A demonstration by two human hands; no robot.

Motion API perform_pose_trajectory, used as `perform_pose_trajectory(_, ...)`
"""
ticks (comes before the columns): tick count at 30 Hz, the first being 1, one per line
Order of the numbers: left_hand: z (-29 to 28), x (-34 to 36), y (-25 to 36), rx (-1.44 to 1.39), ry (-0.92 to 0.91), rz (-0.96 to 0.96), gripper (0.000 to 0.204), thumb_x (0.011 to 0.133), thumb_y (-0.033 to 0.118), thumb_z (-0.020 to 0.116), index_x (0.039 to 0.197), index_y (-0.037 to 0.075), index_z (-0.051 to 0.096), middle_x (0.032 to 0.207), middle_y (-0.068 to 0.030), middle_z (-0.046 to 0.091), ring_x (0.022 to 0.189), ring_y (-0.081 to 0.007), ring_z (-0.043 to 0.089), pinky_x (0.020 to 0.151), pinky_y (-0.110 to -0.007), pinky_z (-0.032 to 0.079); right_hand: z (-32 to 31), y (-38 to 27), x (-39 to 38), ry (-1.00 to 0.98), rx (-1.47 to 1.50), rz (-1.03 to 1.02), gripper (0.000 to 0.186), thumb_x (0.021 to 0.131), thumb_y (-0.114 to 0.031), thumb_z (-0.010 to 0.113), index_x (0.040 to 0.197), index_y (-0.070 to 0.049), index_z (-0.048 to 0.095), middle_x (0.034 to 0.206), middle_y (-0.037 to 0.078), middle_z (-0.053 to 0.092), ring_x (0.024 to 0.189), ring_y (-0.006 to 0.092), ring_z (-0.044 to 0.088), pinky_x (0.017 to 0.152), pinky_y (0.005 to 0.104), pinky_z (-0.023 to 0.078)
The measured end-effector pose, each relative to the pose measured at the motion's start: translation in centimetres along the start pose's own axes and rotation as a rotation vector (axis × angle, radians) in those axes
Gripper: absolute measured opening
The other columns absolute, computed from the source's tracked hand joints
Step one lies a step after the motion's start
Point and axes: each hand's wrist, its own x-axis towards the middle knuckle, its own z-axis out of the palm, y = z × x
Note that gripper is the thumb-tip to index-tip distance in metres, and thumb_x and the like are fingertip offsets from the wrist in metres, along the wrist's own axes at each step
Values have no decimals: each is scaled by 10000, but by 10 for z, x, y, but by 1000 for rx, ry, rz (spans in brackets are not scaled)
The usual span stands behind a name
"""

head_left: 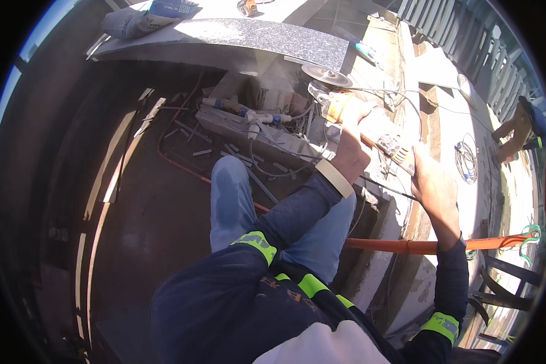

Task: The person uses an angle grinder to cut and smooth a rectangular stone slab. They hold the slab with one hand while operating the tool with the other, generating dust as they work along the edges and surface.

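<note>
An angle grinder (387, 130) with a yellow-orange body is held in both my hands, its round disc (326, 75) pointing away from me. My left hand (352, 148) is closed round the front of the body, behind the disc. Farther back, my right hand (432, 179) is wrapped round the rear end. The disc is at the near right edge of a speckled grey stone slab (261, 35); whether it touches the stone I cannot tell. Pale dust hangs below the slab, left of the disc.
White-and-blue plug connectors (267, 118) and cables lie on a concrete ledge, with stone strips (239, 156) scattered below. A bag (145, 19) rests at the slab's far left. An orange strap or pole (418, 246) crosses at right. Another person (522, 130) is at far right, near a coiled cable (466, 161).
</note>
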Motion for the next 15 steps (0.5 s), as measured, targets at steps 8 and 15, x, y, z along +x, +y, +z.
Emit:
perform_pose_trajectory(8,6,2,-13,17,112,23,174,992,192,621,1136,95,631,1090,-55,681,1044,-202,687,943,-405,582,2,2,-8,-13,32,67,462,899,-68,673,1357,-90,617,914,207,746,802,425,740,700,514,576)
perform_pose_trajectory(15,-6,2,-13,6,101,66,241,995,189,617,1213,87,614,1149,-67,681,1127,-236,684,1033,-439,557,0,-5,-8,-33,-4,73,451,912,-78,657,1363,-101,648,885,183,750,778,398,747,688,509,581)
